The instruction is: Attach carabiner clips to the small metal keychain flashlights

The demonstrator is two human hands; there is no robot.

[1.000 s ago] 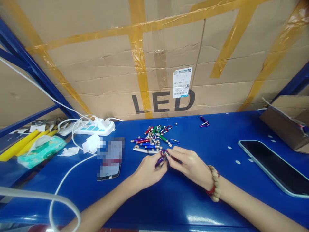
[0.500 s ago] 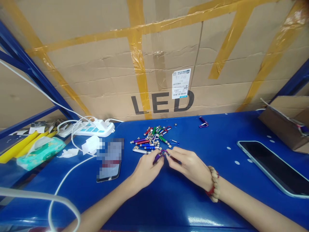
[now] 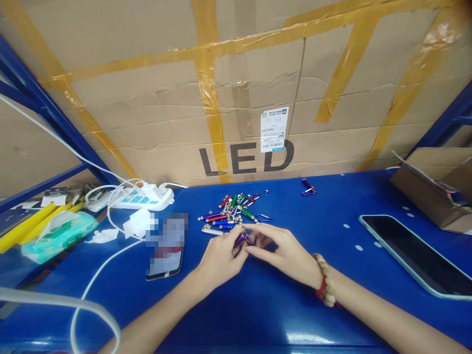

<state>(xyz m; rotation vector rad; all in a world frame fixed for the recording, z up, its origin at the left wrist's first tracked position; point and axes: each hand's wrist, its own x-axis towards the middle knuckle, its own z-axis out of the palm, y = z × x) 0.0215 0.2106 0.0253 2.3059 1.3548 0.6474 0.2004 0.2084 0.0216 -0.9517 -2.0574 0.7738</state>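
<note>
Hands are drawing closer together: left hand is pinching a purple keychain torch, right hand now covering and pinching its clip end.

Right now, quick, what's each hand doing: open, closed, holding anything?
Left hand: closed, gripping the purple light.
Right hand: closed, fingertips pinching the same purple light at its other end.
</note>
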